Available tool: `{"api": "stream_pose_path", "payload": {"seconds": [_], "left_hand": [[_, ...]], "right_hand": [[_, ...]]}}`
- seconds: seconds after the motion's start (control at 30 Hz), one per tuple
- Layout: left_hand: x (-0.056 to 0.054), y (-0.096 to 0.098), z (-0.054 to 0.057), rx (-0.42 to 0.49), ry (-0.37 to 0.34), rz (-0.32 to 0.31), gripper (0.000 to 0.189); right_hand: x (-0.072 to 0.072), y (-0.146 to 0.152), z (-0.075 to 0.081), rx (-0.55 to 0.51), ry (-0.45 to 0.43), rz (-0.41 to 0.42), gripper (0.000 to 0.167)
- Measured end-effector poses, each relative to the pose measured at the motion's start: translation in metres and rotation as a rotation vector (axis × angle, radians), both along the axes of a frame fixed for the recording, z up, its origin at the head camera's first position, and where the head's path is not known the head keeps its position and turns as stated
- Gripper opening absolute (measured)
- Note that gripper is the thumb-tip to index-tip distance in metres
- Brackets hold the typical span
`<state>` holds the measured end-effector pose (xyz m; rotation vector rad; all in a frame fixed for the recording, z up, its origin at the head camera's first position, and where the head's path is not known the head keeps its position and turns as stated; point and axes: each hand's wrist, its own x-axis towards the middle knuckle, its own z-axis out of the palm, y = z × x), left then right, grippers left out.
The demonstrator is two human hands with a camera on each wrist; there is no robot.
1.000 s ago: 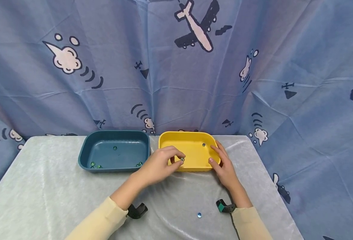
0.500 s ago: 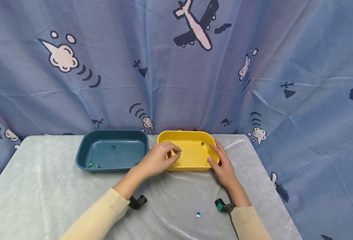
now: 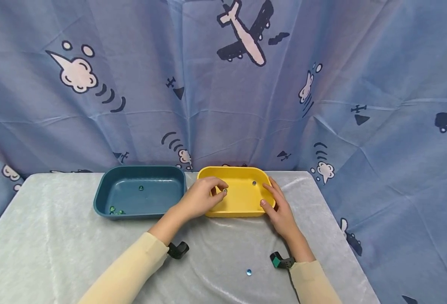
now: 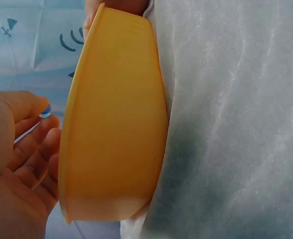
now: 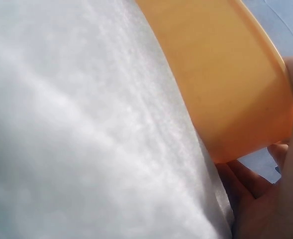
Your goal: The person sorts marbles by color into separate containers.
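Note:
Over the left part of the yellow tray [image 3: 233, 214], my left hand [image 3: 202, 196] pinches a small blue glass bead [image 4: 46, 111] between thumb and index finger. The bead is above the rim level in the left wrist view, apart from the tray. My right hand [image 3: 285, 217] grips the tray's right end, thumb over the rim and other fingers along the outside. Inside the yellow tray lies another bluish bead [image 3: 254, 183], towards the back right. A loose blue bead [image 3: 249, 272] rests on the cloth nearer the person.
Left of the yellow tray stands a dark teal tray [image 3: 151, 198] with several green beads [image 3: 112, 209] in it; my left forearm hides its front right corner. A pale velvety cloth [image 3: 56, 253] covers the table. Behind hangs a blue patterned curtain [image 3: 223, 105].
The left hand has moved slightly away from the person and to the left over the yellow tray, still pinching the bead. My right hand keeps its hold on the tray.

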<state>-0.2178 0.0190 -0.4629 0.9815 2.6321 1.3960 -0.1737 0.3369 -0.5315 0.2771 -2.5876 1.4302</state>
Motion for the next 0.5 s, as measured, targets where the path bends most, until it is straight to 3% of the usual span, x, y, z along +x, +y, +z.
{"api": "stream_pose_path", "payload": {"seconds": [0.5], "left_hand": [[-0.0056, 0.0, -0.0012, -0.014, 0.012, 0.024, 0.021]], "right_hand": [[-0.0002, 0.0017, -0.0027, 0.009, 0.01, -0.001, 0.053]]}}
